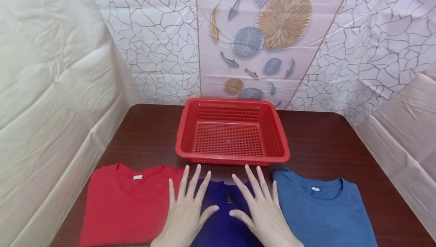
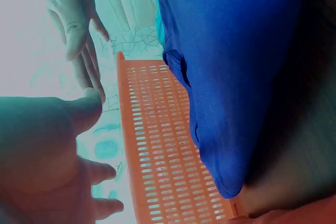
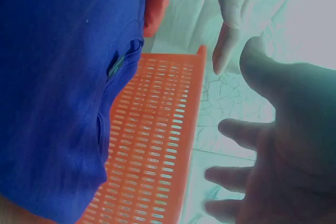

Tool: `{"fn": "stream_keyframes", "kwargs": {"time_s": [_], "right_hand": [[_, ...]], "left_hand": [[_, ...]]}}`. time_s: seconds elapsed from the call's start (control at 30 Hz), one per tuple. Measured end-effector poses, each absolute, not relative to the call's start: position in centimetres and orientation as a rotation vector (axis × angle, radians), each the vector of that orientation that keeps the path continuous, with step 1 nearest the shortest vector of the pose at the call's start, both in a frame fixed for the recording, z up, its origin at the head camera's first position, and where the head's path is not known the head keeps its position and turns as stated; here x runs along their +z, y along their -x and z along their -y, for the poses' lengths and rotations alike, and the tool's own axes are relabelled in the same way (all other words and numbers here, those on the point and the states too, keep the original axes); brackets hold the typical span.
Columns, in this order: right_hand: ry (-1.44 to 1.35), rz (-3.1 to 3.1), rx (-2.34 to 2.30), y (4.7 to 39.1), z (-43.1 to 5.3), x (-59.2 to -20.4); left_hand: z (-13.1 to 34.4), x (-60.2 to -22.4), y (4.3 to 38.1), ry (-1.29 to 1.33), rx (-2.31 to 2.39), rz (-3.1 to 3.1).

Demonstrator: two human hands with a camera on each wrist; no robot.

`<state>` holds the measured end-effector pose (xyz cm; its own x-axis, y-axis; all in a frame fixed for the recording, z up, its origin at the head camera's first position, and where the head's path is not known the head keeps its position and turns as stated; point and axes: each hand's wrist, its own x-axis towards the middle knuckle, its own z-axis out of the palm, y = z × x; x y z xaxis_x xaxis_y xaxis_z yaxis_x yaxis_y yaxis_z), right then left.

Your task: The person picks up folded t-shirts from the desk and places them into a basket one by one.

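Observation:
Both hands hover palm down above a folded dark blue T-shirt (image 1: pixel 221 216), fingers spread and holding nothing. My left hand (image 1: pixel 185 213) overlaps the right edge of a folded red T-shirt (image 1: pixel 126 205) in the head view. Over the dark blue shirt's other side is my right hand (image 1: pixel 263 213), beside a folded lighter blue T-shirt (image 1: pixel 327 209). Each shirt shows a neck label. In the left wrist view the dark blue shirt (image 2: pixel 226 66) lies below the palm; the right wrist view shows its collar and label (image 3: pixel 116 66).
A red plastic basket (image 1: pixel 180 152) with slotted walls stands behind the shirts, nothing inside it. The dark brown table (image 1: pixel 150 133) has rounded far corners. Patterned cloth (image 1: pixel 160 42) hangs behind it, and pale draped sheets (image 1: pixel 64 99) line the sides.

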<state>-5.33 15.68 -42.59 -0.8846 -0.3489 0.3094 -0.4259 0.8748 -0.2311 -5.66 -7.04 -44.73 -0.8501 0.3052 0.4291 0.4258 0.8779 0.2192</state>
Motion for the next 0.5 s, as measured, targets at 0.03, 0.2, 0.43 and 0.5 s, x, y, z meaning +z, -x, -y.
{"fn": "stream_keyframes", "kwargs": {"time_s": [0.03, 0.2, 0.43, 0.5], "right_hand": [[-0.581, 2.784, 0.446, 5.4, -15.7, -42.5], [-0.473, 2.787, 0.529, 5.4, -15.8, -42.3], [-0.172, 2.940, 0.578, 5.7, -17.3, -42.7], [-0.112, 3.001, 0.549, 5.7, -18.1, -43.2]], "left_hand": [[7.1, -44.6, 5.7, 0.542, -0.452, 2.654], [7.6, -43.8, 6.4, 0.501, -0.588, 2.596], [8.8, -44.3, 7.0, 0.338, -0.535, 2.714], [9.1, -44.9, 7.1, 0.315, -0.498, 2.765]]}}
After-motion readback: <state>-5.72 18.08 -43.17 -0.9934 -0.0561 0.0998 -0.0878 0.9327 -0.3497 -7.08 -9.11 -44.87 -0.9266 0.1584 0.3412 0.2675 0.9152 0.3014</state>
